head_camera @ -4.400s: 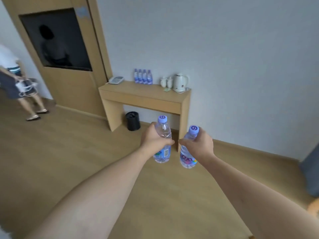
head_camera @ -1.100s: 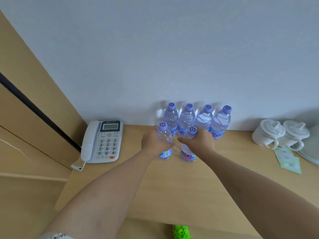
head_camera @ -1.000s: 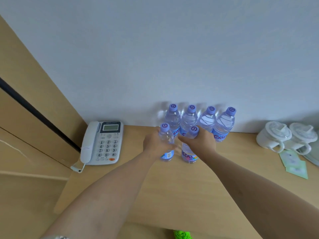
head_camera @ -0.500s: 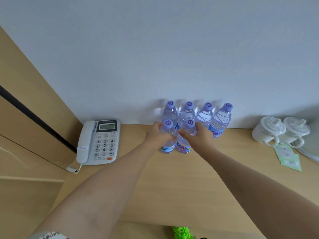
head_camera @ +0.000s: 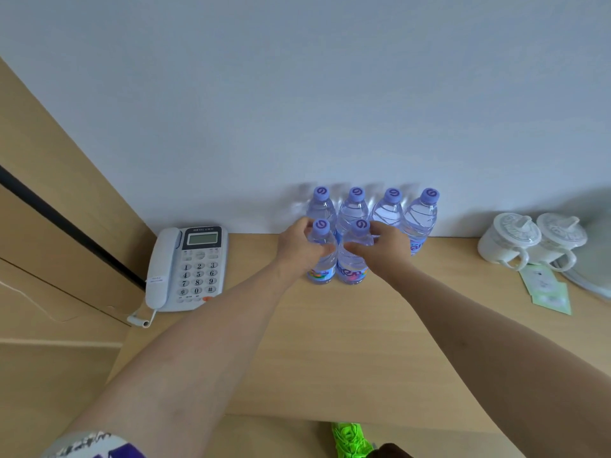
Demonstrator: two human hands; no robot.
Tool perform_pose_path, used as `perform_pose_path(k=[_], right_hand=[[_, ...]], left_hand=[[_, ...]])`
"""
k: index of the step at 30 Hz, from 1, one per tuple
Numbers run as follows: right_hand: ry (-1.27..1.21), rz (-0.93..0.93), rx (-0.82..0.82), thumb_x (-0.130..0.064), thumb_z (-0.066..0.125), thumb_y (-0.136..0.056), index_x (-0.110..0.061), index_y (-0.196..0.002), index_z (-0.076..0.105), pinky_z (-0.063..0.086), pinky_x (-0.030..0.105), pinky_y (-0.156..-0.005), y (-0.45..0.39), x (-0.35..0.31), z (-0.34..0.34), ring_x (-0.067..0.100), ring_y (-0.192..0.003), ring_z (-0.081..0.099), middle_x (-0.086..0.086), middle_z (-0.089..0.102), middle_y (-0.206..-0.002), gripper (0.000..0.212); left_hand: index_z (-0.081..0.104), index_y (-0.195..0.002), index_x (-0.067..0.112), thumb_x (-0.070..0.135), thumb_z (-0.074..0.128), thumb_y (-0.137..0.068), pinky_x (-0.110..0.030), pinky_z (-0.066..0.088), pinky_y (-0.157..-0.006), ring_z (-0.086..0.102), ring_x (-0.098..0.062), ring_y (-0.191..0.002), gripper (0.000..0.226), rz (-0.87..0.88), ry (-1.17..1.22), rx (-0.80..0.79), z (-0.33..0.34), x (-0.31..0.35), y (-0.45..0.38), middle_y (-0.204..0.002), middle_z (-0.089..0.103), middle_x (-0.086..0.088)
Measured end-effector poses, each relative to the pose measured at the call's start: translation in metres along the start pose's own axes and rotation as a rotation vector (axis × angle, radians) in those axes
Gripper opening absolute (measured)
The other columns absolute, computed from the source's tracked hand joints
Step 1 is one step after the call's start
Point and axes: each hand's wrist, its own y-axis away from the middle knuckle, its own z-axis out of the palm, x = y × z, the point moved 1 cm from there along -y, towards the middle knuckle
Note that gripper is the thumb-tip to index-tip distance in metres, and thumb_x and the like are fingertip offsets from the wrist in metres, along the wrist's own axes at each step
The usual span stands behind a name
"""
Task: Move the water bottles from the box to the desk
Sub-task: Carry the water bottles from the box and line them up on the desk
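Note:
Two clear water bottles with purple caps stand side by side on the wooden desk (head_camera: pixel 330 342). My left hand (head_camera: pixel 299 247) grips the left bottle (head_camera: pixel 322 271) round its upper body. My right hand (head_camera: pixel 385 251) grips the right bottle (head_camera: pixel 353 272) the same way. Both bottle bases rest on the desk top. Behind them, a row of several identical bottles (head_camera: pixel 420 219) stands against the wall. The box is out of view.
A white desk telephone (head_camera: pixel 186 269) lies to the left of the bottles. Two white lidded cups (head_camera: pixel 529 241) stand at the right with green sachets (head_camera: pixel 547 289) in front and a kettle base (head_camera: pixel 591 276) at the edge. A green shoe (head_camera: pixel 352 439) shows below the desk edge.
I walked up to the desk with a bottle in each hand. Over the last second both bottles moved back toward the row and came down onto the desk.

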Motion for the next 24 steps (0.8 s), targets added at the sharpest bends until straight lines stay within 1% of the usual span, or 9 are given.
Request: perform_pose_path(k=[2, 5, 8, 10, 12, 14, 16, 20, 24], right_hand=[[-0.022, -0.014, -0.034, -0.030, 0.083, -0.076, -0.024, -0.124, 0.066, 0.053, 0.038, -0.087, 0.001, 0.000, -0.003, 0.018, -0.104, 0.063, -0.007, 0.069, -0.115, 0.051], [-0.044, -0.031, -0.036, -0.024, 0.082, -0.076, -0.023, -0.120, 0.061, 0.045, 0.028, -0.080, 0.002, -0.001, -0.004, 0.017, -0.104, 0.061, -0.006, 0.066, -0.115, 0.049], [-0.003, -0.017, -0.031, -0.036, 0.084, -0.071, -0.026, -0.114, 0.060, 0.042, 0.028, -0.072, 0.002, -0.004, -0.006, 0.015, -0.097, 0.059, -0.006, 0.063, -0.110, 0.051], [0.030, 0.001, -0.002, -0.043, 0.086, -0.068, -0.027, -0.114, 0.062, 0.045, 0.032, -0.075, 0.003, -0.005, -0.008, 0.017, -0.097, 0.059, -0.003, 0.059, -0.108, 0.054], [0.019, -0.006, 0.017, -0.037, 0.087, -0.071, -0.024, -0.114, 0.066, 0.052, 0.038, -0.079, 0.002, -0.007, -0.010, 0.021, -0.096, 0.062, 0.000, 0.063, -0.104, 0.050], [0.001, -0.030, 0.002, -0.027, 0.085, -0.074, -0.018, -0.112, 0.070, 0.055, 0.041, -0.084, -0.001, -0.011, -0.009, 0.025, -0.097, 0.065, 0.003, 0.069, -0.101, 0.042], [-0.012, -0.030, -0.008, -0.023, 0.084, -0.075, -0.016, -0.117, 0.069, 0.053, 0.037, -0.088, -0.003, -0.016, -0.009, 0.022, -0.100, 0.064, 0.003, 0.070, -0.107, 0.045], [-0.009, -0.007, 0.002, -0.038, 0.088, -0.071, -0.019, -0.124, 0.065, 0.051, 0.037, -0.089, -0.004, -0.018, -0.010, 0.018, -0.102, 0.061, -0.001, 0.065, -0.111, 0.061], [0.030, -0.028, -0.001, -0.034, 0.087, -0.072, -0.021, -0.118, 0.068, 0.054, 0.042, -0.086, -0.005, -0.018, -0.010, 0.021, -0.098, 0.063, 0.000, 0.065, -0.104, 0.052]], left_hand=[[0.061, -0.100, 0.022, 0.028, 0.088, -0.068, -0.042, 0.057, -0.086, 0.065, -0.015, -0.094, 0.042, -0.010, -0.018, 0.041, 0.002, 0.001, -0.001, -0.103, 0.068, 0.009], [0.056, -0.097, 0.020, 0.042, 0.093, -0.060, -0.042, 0.056, -0.085, 0.063, -0.017, -0.094, 0.057, -0.045, -0.065, 0.111, 0.000, 0.002, -0.004, -0.100, 0.063, 0.011], [0.053, -0.105, 0.018, 0.048, 0.094, -0.059, -0.048, 0.058, -0.084, 0.063, -0.020, -0.099, 0.068, -0.093, -0.054, 0.093, -0.004, 0.002, -0.007, -0.106, 0.060, 0.007], [0.058, -0.111, 0.021, 0.042, 0.091, -0.065, -0.048, 0.058, -0.087, 0.064, -0.020, -0.103, 0.061, -0.108, -0.008, 0.030, -0.006, 0.003, -0.009, -0.110, 0.063, 0.005], [0.066, -0.111, 0.028, 0.031, 0.087, -0.071, -0.042, 0.057, -0.090, 0.066, -0.018, -0.106, 0.046, -0.088, 0.013, -0.020, -0.008, 0.005, -0.011, -0.109, 0.068, 0.009], [0.072, -0.105, 0.029, 0.026, 0.084, -0.074, -0.033, 0.056, -0.087, 0.066, -0.015, -0.104, 0.033, -0.045, -0.014, -0.027, -0.009, 0.007, -0.012, -0.104, 0.071, 0.012], [0.072, -0.097, 0.028, 0.031, 0.086, -0.073, -0.028, 0.052, -0.081, 0.066, -0.013, -0.099, 0.028, -0.016, -0.073, 0.001, -0.010, 0.007, -0.012, -0.101, 0.070, 0.011], [0.061, -0.080, 0.027, 0.046, 0.093, -0.061, -0.019, 0.043, -0.064, 0.060, -0.003, -0.078, 0.042, 0.013, -0.137, 0.077, -0.007, 0.008, -0.010, -0.088, 0.066, 0.014], [0.058, -0.084, 0.020, 0.047, 0.093, -0.060, -0.021, 0.042, -0.061, 0.059, -0.010, -0.079, 0.051, 0.022, -0.150, 0.088, -0.002, 0.010, -0.012, -0.090, 0.067, 0.009]])
